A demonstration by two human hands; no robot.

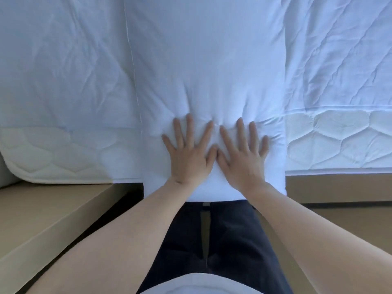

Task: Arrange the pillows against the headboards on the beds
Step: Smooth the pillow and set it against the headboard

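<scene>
A long white pillow (207, 66) lies across the bed in front of me, its near end hanging over the mattress edge toward my legs. My left hand (188, 153) presses flat on the pillow's near end, fingers spread. My right hand (241, 153) lies flat beside it, thumbs almost touching, and the fabric dents around the fingertips. Neither hand grips anything. No headboard is in view.
A white quilted bed cover (59, 66) spreads to both sides of the pillow. The quilted mattress side (339, 143) shows below it. A tan wooden bed base (53, 215) runs along the left and right. My dark trousers (212, 247) stand against the bed.
</scene>
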